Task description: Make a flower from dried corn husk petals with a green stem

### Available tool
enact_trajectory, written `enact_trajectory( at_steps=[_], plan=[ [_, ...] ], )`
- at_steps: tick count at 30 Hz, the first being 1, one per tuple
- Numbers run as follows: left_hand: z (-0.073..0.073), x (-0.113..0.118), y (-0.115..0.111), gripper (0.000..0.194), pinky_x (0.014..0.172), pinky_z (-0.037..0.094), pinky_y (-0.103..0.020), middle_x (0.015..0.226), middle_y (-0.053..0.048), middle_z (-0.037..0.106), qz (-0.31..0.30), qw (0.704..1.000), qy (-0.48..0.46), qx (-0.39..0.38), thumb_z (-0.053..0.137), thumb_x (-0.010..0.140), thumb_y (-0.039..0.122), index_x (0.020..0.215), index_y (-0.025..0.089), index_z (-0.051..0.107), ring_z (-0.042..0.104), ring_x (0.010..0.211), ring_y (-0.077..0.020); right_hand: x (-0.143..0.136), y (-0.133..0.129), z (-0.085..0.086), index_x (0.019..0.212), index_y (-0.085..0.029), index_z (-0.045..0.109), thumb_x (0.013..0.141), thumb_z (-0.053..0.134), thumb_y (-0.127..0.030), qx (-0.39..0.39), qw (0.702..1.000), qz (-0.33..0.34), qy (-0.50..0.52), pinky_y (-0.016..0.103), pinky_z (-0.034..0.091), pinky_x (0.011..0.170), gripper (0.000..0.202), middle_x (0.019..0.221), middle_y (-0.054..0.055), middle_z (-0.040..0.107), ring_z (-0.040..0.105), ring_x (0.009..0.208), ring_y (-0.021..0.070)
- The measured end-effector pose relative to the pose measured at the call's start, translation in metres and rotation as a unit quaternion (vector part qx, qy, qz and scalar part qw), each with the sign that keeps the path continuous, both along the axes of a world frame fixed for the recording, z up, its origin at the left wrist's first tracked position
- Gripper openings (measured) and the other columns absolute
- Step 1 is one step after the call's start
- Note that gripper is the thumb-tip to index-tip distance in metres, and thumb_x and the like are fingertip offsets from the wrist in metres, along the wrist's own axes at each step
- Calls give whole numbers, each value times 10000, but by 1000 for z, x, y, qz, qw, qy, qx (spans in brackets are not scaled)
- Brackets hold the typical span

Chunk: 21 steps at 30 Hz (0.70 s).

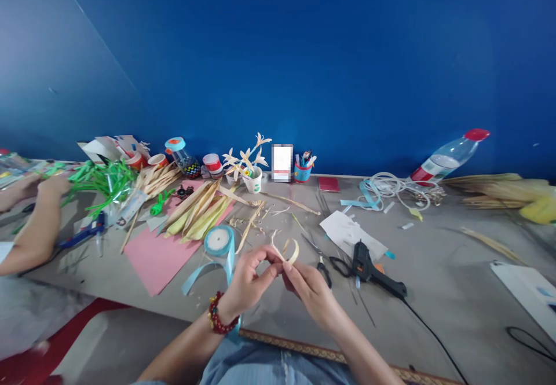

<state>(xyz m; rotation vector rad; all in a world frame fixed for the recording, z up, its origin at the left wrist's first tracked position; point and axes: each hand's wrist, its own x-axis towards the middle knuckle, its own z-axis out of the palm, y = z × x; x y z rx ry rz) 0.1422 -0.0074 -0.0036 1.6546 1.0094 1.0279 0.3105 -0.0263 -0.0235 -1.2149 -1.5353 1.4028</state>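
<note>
My left hand (254,278), with a red beaded bracelet at the wrist, pinches the base of a pale, curled husk strip (293,252). My right hand (309,292) meets it there, its fingertips closed on the same piece. The strip's ends curl upward above the fingertips. Just left of my hands lies a roll of light blue ribbon (218,240), its loose tail running down toward me. Black-handled scissors (322,263) lie to the right, beside a black glue gun (376,272). Long corn husks (200,214) rest on pink paper (158,260) at the left.
A cup of husk flowers (252,181) and a pen cup (303,171) stand near the wall. At the back right a bottle (452,156) leans beside coiled white cord (382,188). Another person's arm (43,223) reaches in at far left, near green stems (106,185).
</note>
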Motion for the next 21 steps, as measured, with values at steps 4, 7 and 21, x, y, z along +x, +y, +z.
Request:
enact_trajectory(
  at_steps=[4,7,21],
  plan=[
    [0,-2,0,155,720,465,-265,756,-32,646,-5,999,30,14,583,914,233,775,167,604,601,741,-159,0,0,4,606,-203,393,946,394,-641,-37,998,22,42,257,189,483,555,573,-44,340,273,523,102],
    [-1,-5,1,135,726,464,-265,772,-35,652,-17,999,40,24,586,915,239,802,168,608,607,752,-161,2,0,7,601,-208,390,907,445,-678,-141,979,55,140,240,128,426,562,519,-78,293,185,453,73],
    [-3,-27,11,198,690,425,-250,736,-20,615,-32,998,58,5,594,920,298,772,166,594,561,710,-145,43,6,21,590,-198,363,897,575,-582,-320,874,122,344,140,82,333,536,477,-115,235,86,384,29]
  ],
)
